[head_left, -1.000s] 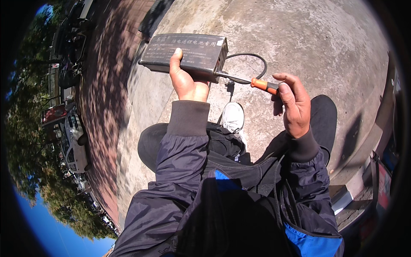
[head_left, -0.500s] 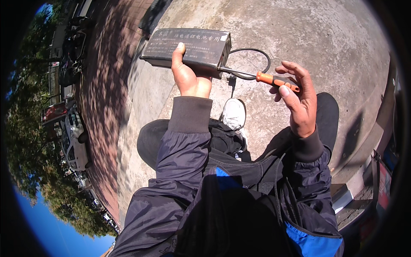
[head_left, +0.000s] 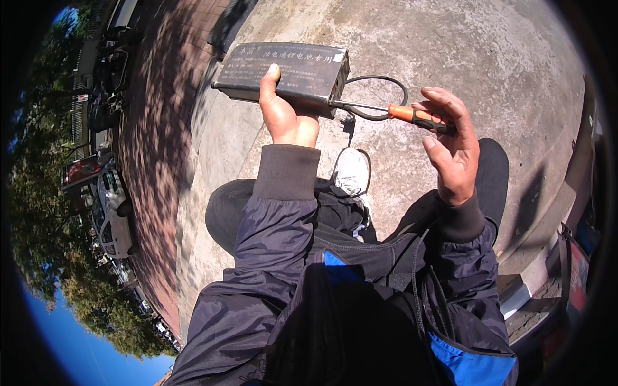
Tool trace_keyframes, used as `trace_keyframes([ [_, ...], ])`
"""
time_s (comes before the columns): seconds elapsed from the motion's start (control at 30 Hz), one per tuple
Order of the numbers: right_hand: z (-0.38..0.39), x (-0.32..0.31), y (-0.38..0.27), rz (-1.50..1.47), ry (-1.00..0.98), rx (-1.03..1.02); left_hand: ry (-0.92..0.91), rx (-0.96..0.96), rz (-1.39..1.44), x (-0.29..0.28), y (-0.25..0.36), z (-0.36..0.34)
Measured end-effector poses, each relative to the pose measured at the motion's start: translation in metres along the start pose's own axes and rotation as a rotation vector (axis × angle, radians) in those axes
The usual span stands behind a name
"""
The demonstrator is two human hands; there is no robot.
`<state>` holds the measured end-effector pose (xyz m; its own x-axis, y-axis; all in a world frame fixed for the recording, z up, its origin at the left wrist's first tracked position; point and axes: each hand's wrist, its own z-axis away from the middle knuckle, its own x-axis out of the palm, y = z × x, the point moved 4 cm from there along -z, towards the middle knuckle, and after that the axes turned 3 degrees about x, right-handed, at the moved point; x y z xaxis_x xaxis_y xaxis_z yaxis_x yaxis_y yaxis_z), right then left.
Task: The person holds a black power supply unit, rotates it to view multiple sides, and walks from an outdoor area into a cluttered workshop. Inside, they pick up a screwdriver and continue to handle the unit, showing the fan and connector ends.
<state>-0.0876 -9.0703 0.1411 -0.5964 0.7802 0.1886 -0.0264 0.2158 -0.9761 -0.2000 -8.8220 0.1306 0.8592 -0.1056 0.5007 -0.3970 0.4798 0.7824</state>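
Observation:
My left hand (head_left: 288,119) grips a black box-shaped battery charger (head_left: 283,67) from below, its thumb lying across the printed face. At the charger's right end, the metal shaft of an orange-and-black screwdriver (head_left: 412,116) meets the lower corner; the small spot under the tip is too fine to make out. My right hand (head_left: 456,157) has its fingers curled loosely about the screwdriver's handle, with the thumb lifted away from it. A black cable (head_left: 404,90) loops out of that same end and passes behind the screwdriver.
Below the charger is a concrete floor (head_left: 515,71), with my white shoe (head_left: 352,172) on it. To the left runs brick paving (head_left: 154,148) with a parked car (head_left: 112,212) beyond. A dark object (head_left: 230,24) lies behind the charger. Reddish items stand at the right edge.
My right thumb has come off the screwdriver's handle and the fingers have loosened. The handle has turned a little. My left hand and the charger have barely moved.

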Motion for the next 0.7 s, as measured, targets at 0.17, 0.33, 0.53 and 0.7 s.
trace_keyframes([
  [0.17,0.002,-0.001,0.014,-0.164,-0.01,0.342,-0.005,0.014,-0.008,0.0,-0.001,-0.001],
  [0.33,0.002,-0.001,0.005,-0.062,-0.011,0.159,-0.014,0.01,0.003,0.001,-0.002,0.001],
  [0.53,0.002,-0.02,0.011,-0.103,0.07,0.165,0.008,-0.011,0.026,0.002,0.0,0.002],
  [0.7,-0.012,-0.046,0.026,-0.098,0.238,0.197,0.017,-0.058,0.009,0.004,0.001,0.009],
])
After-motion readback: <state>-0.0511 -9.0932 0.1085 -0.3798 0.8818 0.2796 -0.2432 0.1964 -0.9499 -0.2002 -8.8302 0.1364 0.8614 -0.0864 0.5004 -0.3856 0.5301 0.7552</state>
